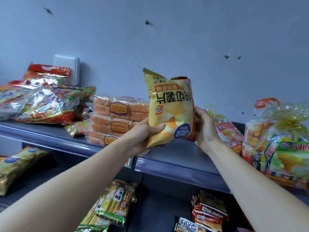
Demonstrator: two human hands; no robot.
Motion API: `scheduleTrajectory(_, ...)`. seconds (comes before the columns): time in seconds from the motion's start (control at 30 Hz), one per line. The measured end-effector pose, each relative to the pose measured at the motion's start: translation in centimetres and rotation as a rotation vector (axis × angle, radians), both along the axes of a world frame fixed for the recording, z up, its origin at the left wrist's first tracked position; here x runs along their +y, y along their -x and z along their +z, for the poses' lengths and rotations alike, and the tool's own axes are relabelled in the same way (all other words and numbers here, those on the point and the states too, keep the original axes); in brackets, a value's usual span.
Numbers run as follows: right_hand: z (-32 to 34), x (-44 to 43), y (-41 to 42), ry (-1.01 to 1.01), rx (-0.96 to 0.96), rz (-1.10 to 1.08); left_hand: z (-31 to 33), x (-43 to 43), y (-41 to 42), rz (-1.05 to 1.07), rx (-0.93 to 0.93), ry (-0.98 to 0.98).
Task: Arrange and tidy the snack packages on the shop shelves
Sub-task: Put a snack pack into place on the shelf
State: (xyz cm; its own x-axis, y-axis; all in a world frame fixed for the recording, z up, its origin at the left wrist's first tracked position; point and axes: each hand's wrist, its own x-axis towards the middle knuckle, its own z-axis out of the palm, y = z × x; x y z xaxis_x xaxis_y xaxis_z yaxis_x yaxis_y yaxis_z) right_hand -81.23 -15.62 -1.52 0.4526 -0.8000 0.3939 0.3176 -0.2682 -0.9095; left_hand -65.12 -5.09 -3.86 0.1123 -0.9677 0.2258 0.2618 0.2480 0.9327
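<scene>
Well, the grey wall (167,39) fills most of what is in front of this person, and under it runs the top shelf (167,154), a long grey ledge with goods heaped at both ends. On the left lie big red and silver foil bags (45,104), slumped over one another. On the right stands a cellophane gift bundle (280,144), packed tight with bright cartons. Beside the foil bags sits a stack of orange cracker packs (117,121), squared up fairly well.

Between that stack and the bundle a bare stretch of shelf shows, and just above it the yellow chip bag (172,108) is held up in the air, touching nothing on the shelf. Its printing is upside down, so the bag is the wrong way up.

The left hand (142,136) grips its lower corner, thumb laid across the front. The right hand (205,129) clasps the opposite edge, with its fingers gone behind the bag.

I'd say the step in hand is placing this one bag. By my reckoning the next move calls for turning it top end up, then standing it in that bare stretch, face outward and clear of the crackers. It is puffy and light, so it may topple unless it leans on something.
</scene>
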Motion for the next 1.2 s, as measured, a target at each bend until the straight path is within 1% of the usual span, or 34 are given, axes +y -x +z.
scheduleTrajectory(0.1,-0.8,2.6,-1.4,0.004,0.030,0.052,-1.3,3.7,-3.1,-0.034,0.070,-0.005)
scheduleTrajectory(0.27,-2.3,6.4,-4.8,0.085,0.161,0.178,-3.2,8.1,-6.8,-0.003,0.291,0.096)
scheduleTrajectory(0.33,-2.1,8.1,-6.4,0.061,0.117,0.196,-3.7,9.6,-7.9,-0.006,0.344,0.118)
scheduleTrajectory(0.4,-1.7,9.1,-7.9,0.052,0.046,0.175,-4.1,10.8,-8.9,0.041,0.296,0.113)
scheduleTrajectory(0.47,-1.1,10.0,-9.5,0.133,0.039,0.110,-4.6,11.8,-9.9,0.207,0.264,0.070)
scheduleTrajectory(0.6,-0.6,11.4,-12.5,0.421,0.105,-0.101,-5.8,13.5,-13.5,0.798,0.337,-0.016)
scheduleTrajectory(0.63,-0.6,11.8,-13.1,0.502,0.143,-0.121,-6.1,14.0,-14.4,0.929,0.306,-0.047)
scheduleTrajectory(0.7,-1.2,12.5,-14.4,0.655,0.228,-0.104,-6.7,15.2,-15.6,1.119,0.113,-0.085)
scheduleTrajectory(0.73,-1.6,12.8,-15.1,0.729,0.275,-0.089,-7.2,15.8,-15.9,1.194,-0.033,-0.092)
scheduleTrajectory(0.8,-2.4,13.6,-16.5,0.872,0.392,-0.068,-7.8,17.2,-16.0,1.335,-0.435,-0.163)
scheduleTrajectory(0.87,-3.3,14.3,-18.1,0.982,0.491,-0.032,-8.8,18.6,-16.3,1.384,-0.876,-0.330)
scheduleTrajectory(0.9,-3.7,14.6,-18.9,1.022,0.538,0.000,-9.3,19.3,-16.5,1.340,-1.028,-0.418)
scheduleTrajectory(0.93,-4.2,14.9,-19.7,1.048,0.579,0.043,-10.0,20.0,-16.7,1.284,-1.121,-0.488)
scheduleTrajectory(0.97,-4.7,15.3,-20.5,1.059,0.609,0.092,-10.9,20.7,-17.2,1.230,-1.151,-0.535)
scheduleTrajectory(1.0,-5.3,15.6,-21.3,1.051,0.622,0.143,-11.7,21.4,-17.5,1.194,-1.131,-0.542)
scheduleTrajectory(1.07,-6.5,16.1,-23.0,0.994,0.625,0.222,-13.0,22.6,-18.3,1.174,-1.028,-0.501)
scheduleTrajectory(1.1,-7.2,16.3,-23.9,0.953,0.625,0.255,-13.6,23.2,-18.7,1.177,-1.003,-0.501)
scheduleTrajectory(1.2,-9.5,16.6,-27.0,0.772,0.608,0.363,-15.4,24.4,-20.6,1.155,-0.950,-0.588)
